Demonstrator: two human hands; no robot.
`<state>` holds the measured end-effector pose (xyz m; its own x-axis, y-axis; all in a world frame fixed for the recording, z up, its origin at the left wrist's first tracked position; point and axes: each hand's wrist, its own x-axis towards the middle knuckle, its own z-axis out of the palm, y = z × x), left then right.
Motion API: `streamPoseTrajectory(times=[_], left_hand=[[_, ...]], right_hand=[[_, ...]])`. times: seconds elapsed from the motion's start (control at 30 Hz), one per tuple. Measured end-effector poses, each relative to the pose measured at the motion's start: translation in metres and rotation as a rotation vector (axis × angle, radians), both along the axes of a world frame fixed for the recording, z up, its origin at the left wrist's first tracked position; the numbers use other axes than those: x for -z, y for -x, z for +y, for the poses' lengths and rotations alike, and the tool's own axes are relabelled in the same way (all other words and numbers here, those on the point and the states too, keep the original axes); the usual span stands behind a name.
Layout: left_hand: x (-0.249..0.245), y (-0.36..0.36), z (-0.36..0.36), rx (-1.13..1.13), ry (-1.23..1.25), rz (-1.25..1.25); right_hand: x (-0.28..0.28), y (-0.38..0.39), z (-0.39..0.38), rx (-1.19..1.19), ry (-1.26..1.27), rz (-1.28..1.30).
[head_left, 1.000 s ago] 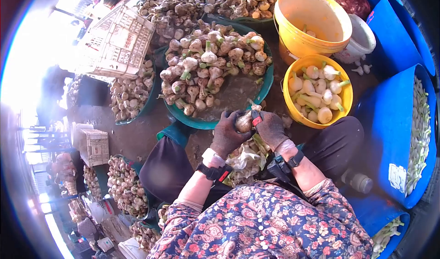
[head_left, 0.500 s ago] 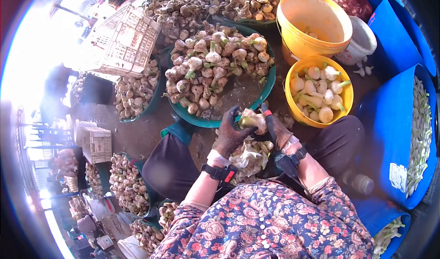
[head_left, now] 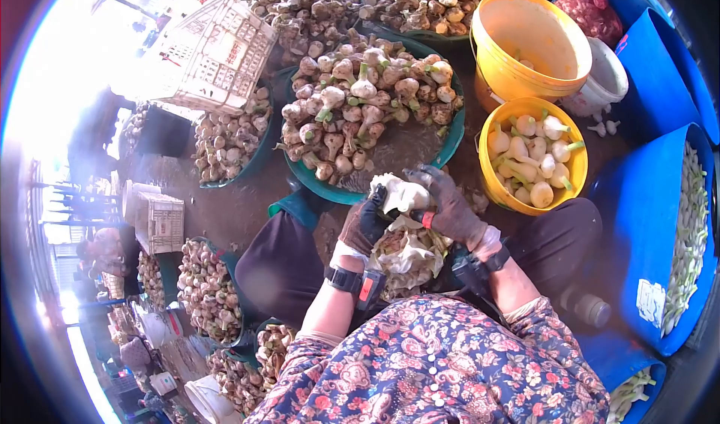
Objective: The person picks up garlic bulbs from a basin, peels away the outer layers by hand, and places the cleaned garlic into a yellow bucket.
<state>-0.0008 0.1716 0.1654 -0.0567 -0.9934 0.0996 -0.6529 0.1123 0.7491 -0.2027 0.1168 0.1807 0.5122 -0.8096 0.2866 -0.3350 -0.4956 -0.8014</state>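
— Gloves on both, dark ones. What are they gripping?
— The left hand (head_left: 364, 225) is closed around a garlic bulb (head_left: 401, 194) from below. The right hand (head_left: 452, 205) has its fingers curled over the bulb's top and side, pinching it. The bulb sits between the two, above the lap.
— And under it?
— A heap of pale peelings (head_left: 405, 255) lies on the lap, between the dark trouser legs.
— What stands just beyond?
— To the right, a small yellow bucket (head_left: 486, 170) holds white peeled bulbs with green stalks. Straight ahead, a teal basin (head_left: 328, 190) is heaped with earthy, unpeeled bulbs, and its near rim is just beside the hands.
— Farther out?
— A large yellow bucket (head_left: 547, 34) stands behind the small one; I cannot tell whether they touch. Blue tubs (head_left: 637, 221) of pale stalks line the right edge. A white crate (head_left: 214, 53) lies tilted at far left, beyond the basin.
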Motion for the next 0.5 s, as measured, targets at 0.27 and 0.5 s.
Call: streamPoseTrajectory(times=[0.27,0.5], left_hand=[[-0.018,-0.006,0.002,-0.097,-0.228,0.502],[-0.045,-0.017,0.013,0.787,-0.35,1.674]], right_hand=[[0.028,0.002,-0.003,0.189,-1.043,-0.737],[0.042,0.015,-0.015,0.382,-1.373,-1.18]])
